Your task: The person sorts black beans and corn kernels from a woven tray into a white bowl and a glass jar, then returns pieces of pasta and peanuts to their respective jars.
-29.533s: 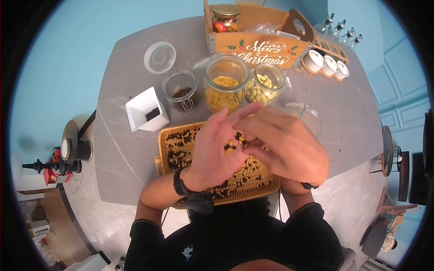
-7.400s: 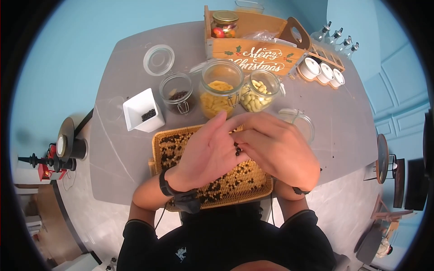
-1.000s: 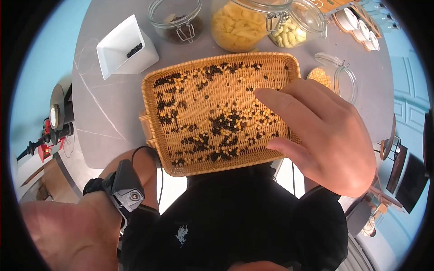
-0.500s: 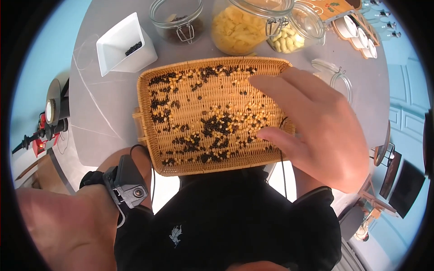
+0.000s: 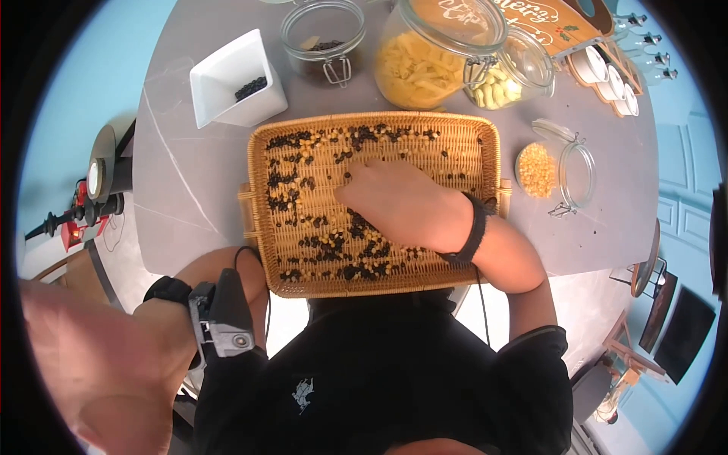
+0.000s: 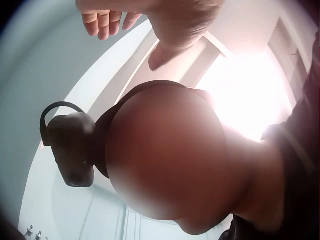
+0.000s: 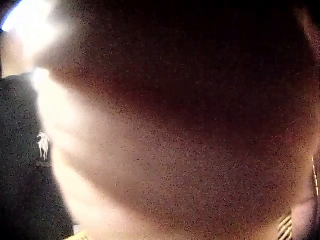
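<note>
My right hand [image 5: 402, 199] reaches palm-down over the middle of a wicker basket [image 5: 495, 152], right at the beans and kernels strewn in it. Its fingertips point down and are hidden under the back of the hand. Black beans [image 5: 326, 246] mixed with yellow corn kernels [image 5: 307, 144] lie scattered across the weave, thickest at the left and the front. Raised close to the head camera at the lower left is my left hand [image 5: 91, 364]. In the left wrist view the left hand [image 6: 150, 15] has loose fingers with nothing between them. The right wrist view is mostly dark, blurred skin.
Behind the basket stand a white square bowl [image 5: 205, 95] with black beans and glass jars of dark beans [image 5: 326, 64], yellow pasta [image 5: 417, 72] and pale nuts [image 5: 497, 87]. An open jar of corn kernels [image 5: 536, 171] is at the right. White pots [image 5: 591, 64] stand farther back.
My right hand has swung left from the basket's right side to its middle and lowered toward the beans. Several seconds ago both hands met above the basket, with beans on the left palm.
</note>
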`<state>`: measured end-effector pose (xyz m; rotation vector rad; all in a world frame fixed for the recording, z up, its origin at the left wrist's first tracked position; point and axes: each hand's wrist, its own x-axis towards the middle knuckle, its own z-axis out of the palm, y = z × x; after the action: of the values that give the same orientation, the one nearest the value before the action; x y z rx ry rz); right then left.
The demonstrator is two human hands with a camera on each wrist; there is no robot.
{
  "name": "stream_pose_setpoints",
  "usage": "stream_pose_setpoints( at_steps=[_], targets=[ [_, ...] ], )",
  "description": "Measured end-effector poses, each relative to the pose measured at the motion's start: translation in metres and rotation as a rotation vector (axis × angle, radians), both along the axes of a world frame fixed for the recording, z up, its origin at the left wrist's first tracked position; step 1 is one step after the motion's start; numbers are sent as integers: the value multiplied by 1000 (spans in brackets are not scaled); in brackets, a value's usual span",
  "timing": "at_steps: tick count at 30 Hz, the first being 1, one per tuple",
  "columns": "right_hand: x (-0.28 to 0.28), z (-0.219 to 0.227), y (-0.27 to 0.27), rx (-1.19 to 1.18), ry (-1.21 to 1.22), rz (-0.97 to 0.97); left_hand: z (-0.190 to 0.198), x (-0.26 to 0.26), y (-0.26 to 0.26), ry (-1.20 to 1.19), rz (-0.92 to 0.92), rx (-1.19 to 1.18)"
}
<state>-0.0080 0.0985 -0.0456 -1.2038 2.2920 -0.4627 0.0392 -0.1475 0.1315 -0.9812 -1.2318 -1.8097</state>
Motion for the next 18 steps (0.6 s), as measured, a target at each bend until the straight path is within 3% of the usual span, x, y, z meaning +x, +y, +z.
stream_pose_setpoints(
  at_steps=[5, 8, 12, 15, 17, 18],
  targets=[
    [7, -13, -9, -31, 92, 16, 9, 6, -33, -87, -28, -29],
    [10, -14, -15, 34, 39, 41, -2, 1, -6, -42, 32, 114],
    [8, -19, -14, -78, -21, 95, 1, 2, -20, -56, -55, 139],
    [6, -24, -15, -116, -22, 117, -4, -5, -5, 14, 179, 138],
    [4, -20, -17, -89, -35, 143, -5, -6, -1, 27, 194, 118],
    [3, -17, -17, -93, -34, 141, -4, -3, -7, 0, 83, 103]
  ],
)
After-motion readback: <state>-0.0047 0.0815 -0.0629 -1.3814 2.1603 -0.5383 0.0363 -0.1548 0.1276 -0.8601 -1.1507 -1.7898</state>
